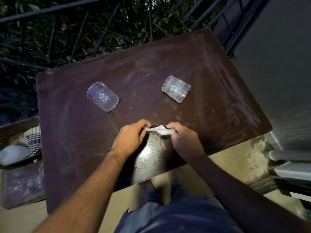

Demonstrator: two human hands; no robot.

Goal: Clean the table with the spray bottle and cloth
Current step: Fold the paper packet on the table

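Observation:
A dark brown table (210, 78) with pale smear marks fills the middle of the view. Near its front edge my left hand (129, 137) and my right hand (185, 140) both pinch a small white cloth (159, 130), stretched between them just above the tabletop. Two clear glasses stand upside down on the table: one (102, 96) at the left, one (176, 89) at the right, both beyond my hands. No spray bottle is in view.
A dark basket (10, 132) with a striped cloth and something white sits low at the left. A metal railing (101, 31) with foliage runs behind the table. A grey wall (277, 64) stands at the right. My legs are below the table's front edge.

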